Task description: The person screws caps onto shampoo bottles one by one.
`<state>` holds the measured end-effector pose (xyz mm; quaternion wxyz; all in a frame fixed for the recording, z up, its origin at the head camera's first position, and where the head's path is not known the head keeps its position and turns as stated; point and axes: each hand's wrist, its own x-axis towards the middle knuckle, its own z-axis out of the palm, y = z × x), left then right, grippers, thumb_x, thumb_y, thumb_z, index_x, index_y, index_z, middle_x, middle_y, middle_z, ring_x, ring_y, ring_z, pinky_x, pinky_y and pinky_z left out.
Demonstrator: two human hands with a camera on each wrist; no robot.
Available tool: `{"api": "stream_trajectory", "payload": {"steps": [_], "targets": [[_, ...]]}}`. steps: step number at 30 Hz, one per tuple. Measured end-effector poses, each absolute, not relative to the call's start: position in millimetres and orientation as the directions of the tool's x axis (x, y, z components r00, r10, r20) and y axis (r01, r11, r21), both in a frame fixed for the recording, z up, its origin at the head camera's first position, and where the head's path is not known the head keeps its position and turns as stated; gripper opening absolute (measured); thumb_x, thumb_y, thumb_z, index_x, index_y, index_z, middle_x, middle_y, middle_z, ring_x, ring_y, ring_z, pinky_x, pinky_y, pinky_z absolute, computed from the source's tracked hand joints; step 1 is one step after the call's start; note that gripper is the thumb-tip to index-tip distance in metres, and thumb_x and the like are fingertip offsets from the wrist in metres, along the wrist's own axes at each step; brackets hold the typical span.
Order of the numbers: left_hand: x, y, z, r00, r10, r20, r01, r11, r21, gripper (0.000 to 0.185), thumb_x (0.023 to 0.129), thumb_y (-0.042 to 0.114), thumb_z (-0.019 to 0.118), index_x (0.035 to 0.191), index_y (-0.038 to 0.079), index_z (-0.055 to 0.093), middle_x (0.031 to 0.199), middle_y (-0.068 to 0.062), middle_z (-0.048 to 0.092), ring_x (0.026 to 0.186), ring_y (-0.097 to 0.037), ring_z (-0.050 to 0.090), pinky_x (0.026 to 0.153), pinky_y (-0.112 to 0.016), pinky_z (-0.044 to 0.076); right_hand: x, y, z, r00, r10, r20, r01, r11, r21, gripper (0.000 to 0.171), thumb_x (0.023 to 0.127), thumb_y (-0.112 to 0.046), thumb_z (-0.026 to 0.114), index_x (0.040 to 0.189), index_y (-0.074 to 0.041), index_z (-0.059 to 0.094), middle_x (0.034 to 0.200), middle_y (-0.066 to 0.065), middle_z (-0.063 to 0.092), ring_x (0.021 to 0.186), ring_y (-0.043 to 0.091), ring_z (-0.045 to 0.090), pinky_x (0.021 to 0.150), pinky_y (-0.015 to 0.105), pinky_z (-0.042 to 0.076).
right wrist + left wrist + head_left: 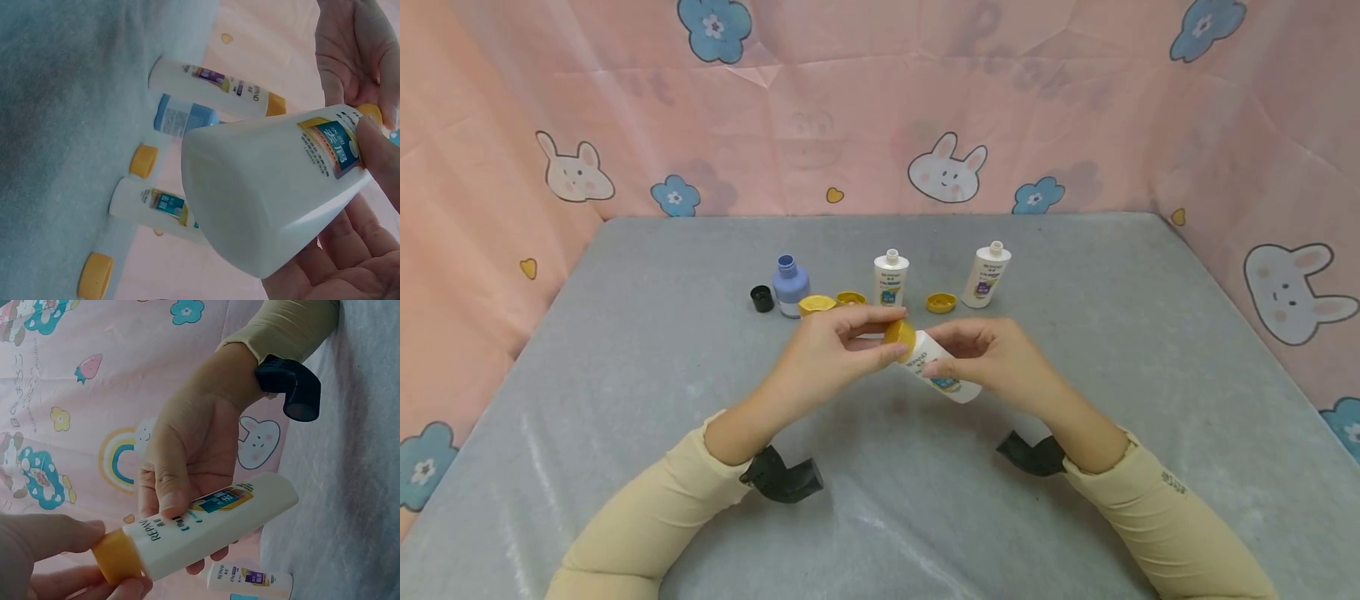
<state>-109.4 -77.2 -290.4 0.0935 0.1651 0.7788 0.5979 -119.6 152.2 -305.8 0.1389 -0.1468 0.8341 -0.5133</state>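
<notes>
A white bottle [946, 377] with a blue label lies tilted above the grey table [625, 350], its yellow cap [898, 337] pointing left. My right hand [970, 350] grips the bottle's body, fingers curled round it. My left hand [880, 335] pinches the yellow cap between thumb and fingers. The left wrist view shows the bottle [212, 528] held by the right hand [187, 462], with the cap [116, 557] between my left fingertips [56, 534]. In the right wrist view the bottle's base [269, 194] fills the middle.
Behind the hands stands a row: a black cap [762, 298], an open blue bottle [790, 285], two yellow caps [816, 304] [851, 297], an open white bottle [891, 279], another yellow cap [941, 302] and a second open white bottle [987, 275]. Pink cloth walls [1075, 125] surround the table.
</notes>
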Motion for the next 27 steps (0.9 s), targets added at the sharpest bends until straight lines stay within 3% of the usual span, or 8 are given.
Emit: {"api": "stream_trajectory", "payload": {"steps": [7,12,27], "targets": [[-109.6,-81.3,-286.6,-0.905,0.410,0.113,0.226,0.238,0.945,0.050,0.088,0.012,0.076,0.136,0.010,0.060,0.134,-0.004,0.065,0.123,-0.018,0.063,0.104,-0.030,0.052,-119.0,152.8,-304.0,-0.920,-0.382,-0.091,-0.086,0.422,-0.903,0.039,0.082,-0.019,0.082,0.118,-0.007,0.072,0.111,0.012,0.075,0.096,0.017,0.071,0.080,0.032,0.058],[-110.9,-81.1,-284.9,-0.923,0.376,0.084,0.192,0.259,0.947,0.039,0.087,0.013,0.077,0.123,0.006,0.067,0.123,-0.006,0.069,0.110,-0.019,0.067,0.094,-0.028,0.058,-118.9,153.2,-303.1,-0.922,-0.377,-0.089,-0.086,0.424,-0.902,0.039,0.082,-0.020,0.082,0.117,-0.006,0.072,0.111,0.012,0.075,0.096,0.017,0.071,0.080,0.032,0.058],[-112.4,-80.7,-288.5,-0.916,0.393,0.085,0.207,0.278,0.938,0.036,0.088,0.011,0.076,0.123,0.007,0.069,0.120,-0.008,0.070,0.097,-0.020,0.071,0.081,-0.027,0.061,-120.1,154.7,-304.6,-0.911,-0.400,-0.103,-0.081,0.416,-0.906,0.039,0.084,-0.020,0.081,0.119,-0.006,0.071,0.112,0.012,0.075,0.097,0.019,0.071,0.083,0.034,0.058]]}}
